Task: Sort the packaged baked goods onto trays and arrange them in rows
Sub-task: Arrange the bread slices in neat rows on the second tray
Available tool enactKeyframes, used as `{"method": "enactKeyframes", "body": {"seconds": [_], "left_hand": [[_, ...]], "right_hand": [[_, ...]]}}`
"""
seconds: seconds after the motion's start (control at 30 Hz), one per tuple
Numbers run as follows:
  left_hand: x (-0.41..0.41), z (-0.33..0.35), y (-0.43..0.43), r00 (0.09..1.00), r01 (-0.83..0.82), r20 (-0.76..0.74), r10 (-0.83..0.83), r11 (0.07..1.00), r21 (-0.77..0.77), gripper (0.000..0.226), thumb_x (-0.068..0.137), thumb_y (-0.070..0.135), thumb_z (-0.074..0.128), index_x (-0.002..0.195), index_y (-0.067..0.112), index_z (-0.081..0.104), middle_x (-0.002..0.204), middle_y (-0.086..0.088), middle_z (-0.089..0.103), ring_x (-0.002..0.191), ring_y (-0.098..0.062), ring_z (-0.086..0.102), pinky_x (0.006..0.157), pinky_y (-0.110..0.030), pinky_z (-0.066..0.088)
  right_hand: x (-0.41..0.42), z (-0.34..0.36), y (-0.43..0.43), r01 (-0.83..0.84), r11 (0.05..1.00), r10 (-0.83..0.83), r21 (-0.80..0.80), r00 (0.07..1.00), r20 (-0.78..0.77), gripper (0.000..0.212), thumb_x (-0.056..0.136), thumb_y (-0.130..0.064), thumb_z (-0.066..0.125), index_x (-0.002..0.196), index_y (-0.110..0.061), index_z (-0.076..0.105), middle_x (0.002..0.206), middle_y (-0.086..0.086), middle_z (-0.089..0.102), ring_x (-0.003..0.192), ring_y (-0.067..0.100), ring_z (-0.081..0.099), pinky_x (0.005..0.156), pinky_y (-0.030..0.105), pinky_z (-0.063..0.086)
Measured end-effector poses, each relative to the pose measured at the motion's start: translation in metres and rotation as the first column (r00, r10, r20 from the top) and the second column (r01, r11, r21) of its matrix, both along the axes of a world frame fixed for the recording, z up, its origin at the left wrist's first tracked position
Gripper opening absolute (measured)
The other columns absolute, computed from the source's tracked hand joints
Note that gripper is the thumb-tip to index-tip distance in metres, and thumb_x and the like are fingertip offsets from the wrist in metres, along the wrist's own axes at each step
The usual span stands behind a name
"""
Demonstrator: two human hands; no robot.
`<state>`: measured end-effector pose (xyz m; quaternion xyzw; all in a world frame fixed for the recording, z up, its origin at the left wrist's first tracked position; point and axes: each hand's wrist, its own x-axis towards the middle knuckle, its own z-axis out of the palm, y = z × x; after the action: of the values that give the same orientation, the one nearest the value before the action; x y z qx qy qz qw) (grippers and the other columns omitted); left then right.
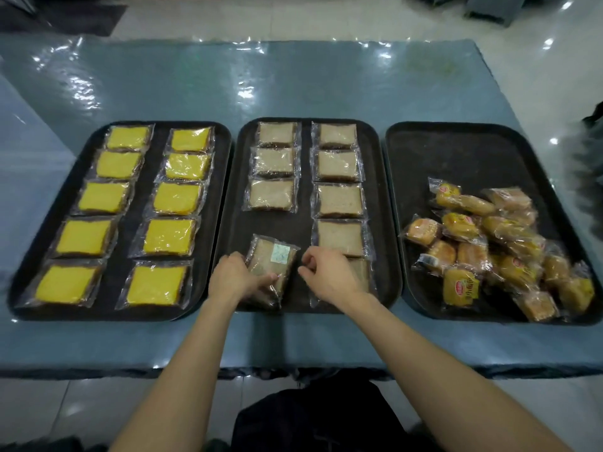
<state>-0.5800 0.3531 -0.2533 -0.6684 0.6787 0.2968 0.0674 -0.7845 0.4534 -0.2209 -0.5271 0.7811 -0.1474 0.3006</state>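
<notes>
Head camera, looking down over a blue-grey table [293,79] covered in shiny plastic, with three black trays side by side.

The left tray [155,164] carries yellow cake packets [176,199] in two straight rows of five.

The middle tray [303,197] carries brown bread packets [339,200]. Its left row has three. Its right row has five, the nearest mostly hidden under the right hand [329,272].

At the near left of this tray, below the three-packet row, lies the tilted packet [272,262], turned off the line of the rows, with a small white sachet [280,254] showing through the wrapper. The left hand [239,277] grips its near left side, thumb on top and fingers curled round the edge.

The right hand sits just beside the packet's right edge with fingers curled. It may be pinching the clear wrapper there, but the film is too faint to tell.

The right tray [473,151] holds a loose heap of orange-wrapped buns [489,243], piled in its near half and overlapping one another.
</notes>
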Motion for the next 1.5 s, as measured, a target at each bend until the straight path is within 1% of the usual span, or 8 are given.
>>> {"method": "enactKeyframes", "body": {"seconds": [0.17, 0.3, 0.43, 0.87, 1.03, 1.2, 1.33, 1.5], "left_hand": [[0.021, 0.013, 0.007, 0.975, -0.049, -0.212, 0.067, 0.995, 0.092, 0.075, 0.072, 0.060, 0.096, 0.121, 0.017, 0.060, 0.114, -0.001, 0.069, 0.104, -0.023, 0.068, 0.091, -0.041, 0.058], [0.038, 0.017, 0.013, 0.799, -0.185, -0.515, 0.310, 0.942, 0.280, 0.056, 0.088, 0.050, 0.090, 0.123, 0.018, 0.061, 0.113, -0.004, 0.071, 0.090, -0.018, 0.068, 0.077, -0.037, 0.056], [0.042, 0.016, 0.023, 0.644, -0.284, -0.616, 0.454, 0.889, 0.358, 0.038, 0.101, 0.023, 0.080, 0.131, 0.013, 0.060, 0.111, -0.019, 0.072, 0.081, -0.020, 0.066, 0.075, -0.041, 0.060], [0.073, 0.044, -0.023, 0.936, 0.042, -0.350, -0.026, 0.998, 0.036, 0.033, 0.109, 0.014, 0.055, 0.110, 0.031, 0.084, 0.100, 0.008, 0.081, 0.075, -0.010, 0.069, 0.062, -0.026, 0.055], [0.057, 0.042, -0.027, 0.985, 0.095, -0.122, -0.121, 0.976, -0.196, 0.029, 0.112, 0.028, 0.053, 0.125, 0.030, 0.078, 0.126, 0.000, 0.076, 0.115, -0.023, 0.071, 0.102, -0.048, 0.057], [0.032, 0.077, -0.020, 0.409, -0.158, -0.655, 0.636, 0.756, 0.635, 0.066, 0.109, 0.062, 0.053, 0.131, 0.001, 0.066, 0.120, -0.023, 0.079, 0.110, -0.041, 0.079, 0.095, -0.056, 0.065], [0.023, 0.079, -0.016, 0.368, -0.179, -0.704, 0.608, 0.789, 0.588, 0.026, 0.113, 0.012, 0.058, 0.135, 0.000, 0.065, 0.126, -0.031, 0.072, 0.092, -0.030, 0.079, 0.075, -0.045, 0.070], [0.039, 0.062, -0.024, 0.385, -0.208, -0.757, 0.528, 0.848, 0.487, 0.032, 0.114, 0.009, 0.053, 0.140, 0.023, 0.066, 0.112, -0.016, 0.078, 0.084, -0.028, 0.080, 0.083, -0.047, 0.069]], "right_hand": [[0.035, 0.000, -0.031, 0.140, 0.976, -0.168, 0.169, 0.972, 0.164, 0.055, 0.088, -0.053, 0.083, 0.117, -0.016, 0.053, 0.096, 0.011, 0.078, 0.064, 0.024, 0.075, 0.048, 0.035, 0.058], [0.046, -0.005, -0.042, 0.201, 0.957, -0.240, 0.210, 0.955, 0.176, 0.102, 0.066, -0.064, 0.096, 0.139, -0.009, 0.050, 0.127, 0.012, 0.073, 0.112, 0.032, 0.074, 0.090, 0.043, 0.063], [0.033, 0.008, -0.043, 0.261, 0.944, -0.314, 0.203, 0.898, 0.309, 0.065, 0.077, -0.039, 0.098, 0.125, -0.012, 0.064, 0.123, 0.005, 0.072, 0.114, 0.027, 0.071, 0.095, 0.039, 0.057], [0.005, 0.039, -0.048, 0.294, 0.945, -0.212, -0.144, 0.884, 0.416, 0.023, 0.091, -0.018, 0.086, 0.110, -0.022, 0.074, 0.101, -0.011, 0.072, 0.098, 0.011, 0.070, 0.078, 0.029, 0.059], [0.018, 0.039, -0.045, 0.163, 0.950, -0.085, -0.266, 0.955, 0.283, 0.027, 0.093, -0.016, 0.083, 0.117, -0.027, 0.077, 0.105, -0.016, 0.073, 0.099, 0.004, 0.069, 0.090, 0.039, 0.065], [0.028, 0.029, -0.040, -0.257, 0.755, 0.210, -0.603, 0.966, -0.149, 0.026, 0.098, -0.010, 0.073, 0.123, -0.018, 0.075, 0.111, -0.003, 0.069, 0.100, 0.019, 0.067, 0.087, 0.039, 0.059], [0.034, 0.019, -0.031, -0.506, 0.654, 0.427, -0.562, 0.861, -0.277, 0.031, 0.095, -0.015, 0.075, 0.125, -0.013, 0.075, 0.122, 0.002, 0.070, 0.113, 0.024, 0.067, 0.103, 0.040, 0.057], [0.029, 0.017, -0.026, 0.132, 0.899, -0.052, -0.418, 0.979, 0.198, 0.045, 0.102, -0.038, 0.073, 0.141, -0.020, 0.062, 0.134, -0.008, 0.060, 0.120, 0.010, 0.061, 0.102, 0.031, 0.054]]}}
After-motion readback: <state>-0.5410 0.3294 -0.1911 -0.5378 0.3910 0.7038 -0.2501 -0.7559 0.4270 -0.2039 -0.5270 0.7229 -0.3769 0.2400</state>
